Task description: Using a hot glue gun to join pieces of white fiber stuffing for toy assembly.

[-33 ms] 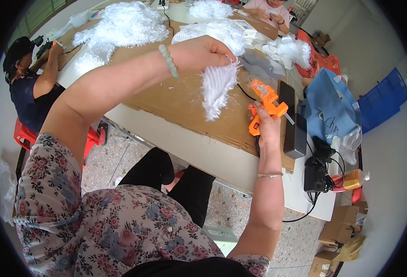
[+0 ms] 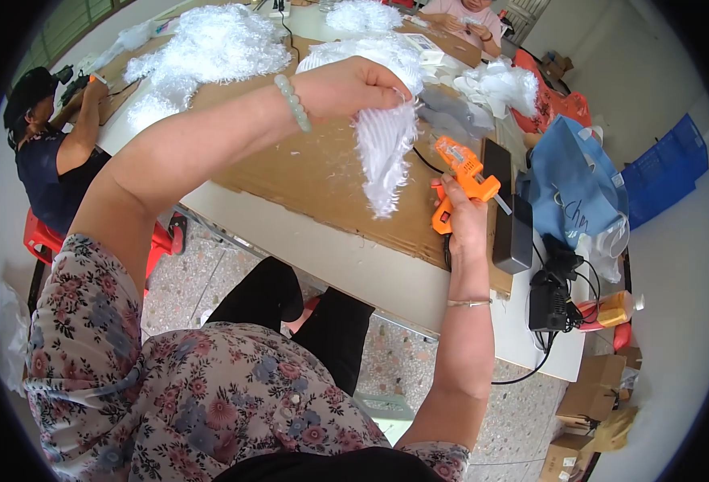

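Note:
Pinched at its top corner, a white fringed piece of fabric (image 2: 384,157) hangs down from my left hand (image 2: 362,87), tapering to a point above the cardboard. My right hand (image 2: 465,217) is wrapped around the handle of an orange hot glue gun (image 2: 460,165). A pale glue stick (image 2: 503,206) pokes out of its back end, and its nozzle tilts up and away from me. Beneath both hands lies a brown cardboard sheet (image 2: 306,177) on the white table (image 2: 290,241). Grey translucent material (image 2: 455,112) lies just beyond the gun.
Fluffy white heaps (image 2: 226,44) cover the far table. To the right are a long black box (image 2: 515,233), a blue bag (image 2: 575,177) and a black adapter with cables (image 2: 549,305). One person (image 2: 57,153) sits at left, another (image 2: 459,20) at the far side.
The hanging fabric has swung slightly right, and its lower tip sits a bit lower. My left hand shifts a little; my right hand with the glue gun stays nearly in place.

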`<state>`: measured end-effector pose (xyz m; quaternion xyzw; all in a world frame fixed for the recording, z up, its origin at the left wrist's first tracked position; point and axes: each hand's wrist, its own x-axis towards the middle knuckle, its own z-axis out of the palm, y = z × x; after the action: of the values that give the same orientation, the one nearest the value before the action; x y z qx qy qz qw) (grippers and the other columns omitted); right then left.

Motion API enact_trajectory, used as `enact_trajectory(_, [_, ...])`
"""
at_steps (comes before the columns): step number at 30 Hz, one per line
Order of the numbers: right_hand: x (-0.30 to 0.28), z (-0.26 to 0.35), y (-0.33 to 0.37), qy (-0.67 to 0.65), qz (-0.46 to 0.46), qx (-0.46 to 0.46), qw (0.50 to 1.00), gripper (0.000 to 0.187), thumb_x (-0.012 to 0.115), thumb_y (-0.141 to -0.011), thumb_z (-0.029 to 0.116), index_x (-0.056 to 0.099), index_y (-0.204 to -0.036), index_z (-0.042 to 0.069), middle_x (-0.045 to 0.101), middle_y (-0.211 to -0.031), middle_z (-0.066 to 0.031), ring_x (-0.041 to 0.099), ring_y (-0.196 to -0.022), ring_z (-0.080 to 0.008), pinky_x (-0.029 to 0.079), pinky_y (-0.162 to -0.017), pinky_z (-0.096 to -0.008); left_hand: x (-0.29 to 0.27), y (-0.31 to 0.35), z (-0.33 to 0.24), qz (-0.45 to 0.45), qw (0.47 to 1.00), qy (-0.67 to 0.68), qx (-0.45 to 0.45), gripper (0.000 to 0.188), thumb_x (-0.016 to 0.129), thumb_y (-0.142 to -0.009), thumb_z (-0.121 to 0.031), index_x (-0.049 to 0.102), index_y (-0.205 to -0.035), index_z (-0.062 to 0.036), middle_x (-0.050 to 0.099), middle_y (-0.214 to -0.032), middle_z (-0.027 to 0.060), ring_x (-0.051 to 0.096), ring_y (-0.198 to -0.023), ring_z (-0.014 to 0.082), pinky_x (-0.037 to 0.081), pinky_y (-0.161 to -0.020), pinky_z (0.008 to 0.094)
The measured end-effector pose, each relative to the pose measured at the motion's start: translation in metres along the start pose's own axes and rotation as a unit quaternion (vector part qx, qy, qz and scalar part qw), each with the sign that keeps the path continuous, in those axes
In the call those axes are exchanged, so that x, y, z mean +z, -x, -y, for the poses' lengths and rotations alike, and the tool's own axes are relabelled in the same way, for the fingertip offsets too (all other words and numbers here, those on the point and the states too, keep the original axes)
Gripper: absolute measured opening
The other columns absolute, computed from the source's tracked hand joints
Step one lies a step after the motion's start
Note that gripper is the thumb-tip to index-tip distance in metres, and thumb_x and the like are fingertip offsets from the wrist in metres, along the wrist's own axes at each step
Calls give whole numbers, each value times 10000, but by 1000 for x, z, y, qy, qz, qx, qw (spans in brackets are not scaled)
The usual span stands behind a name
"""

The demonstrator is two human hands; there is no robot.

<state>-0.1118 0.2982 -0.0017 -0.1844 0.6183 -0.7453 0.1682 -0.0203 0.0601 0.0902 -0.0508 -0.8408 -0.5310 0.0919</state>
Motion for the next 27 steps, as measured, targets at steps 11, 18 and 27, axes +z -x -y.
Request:
enact_trajectory(11, [4, -4, 1, 14, -7, 8, 1000, 162, 620, -832, 151, 605, -958, 52, 650, -813, -37, 529, -616, -90, 427, -558, -222, -33, 51, 108, -52, 921, -378, -76, 249, 564, -817, -149, 620, -1043, -60, 657, -812, 111, 635, -745, 233, 519, -671, 339])
enact_trajectory(18, [-1, -13, -4, 22, -9, -1, 1000, 170, 633, -829, 158, 605, -959, 53, 648, -810, -36, 531, -611, -87, 429, -555, -222, -6, 70, 56, -35, 877, -464, 120, 250, 643, -739, -123, 588, -980, -85, 604, -827, 115, 597, -782, 284, 480, -721, 383])
enact_trajectory(27, [6, -3, 6, 17, -11, 14, 1000, 152, 619, -834, 121, 592, -955, 35, 626, -800, -43, 526, -620, -93, 419, -542, -230, 30, 50, 63, 147, 808, -485, 301, 145, 616, -746, -60, 636, -889, -59, 618, -827, 78, 582, -792, 251, 460, -717, 353])
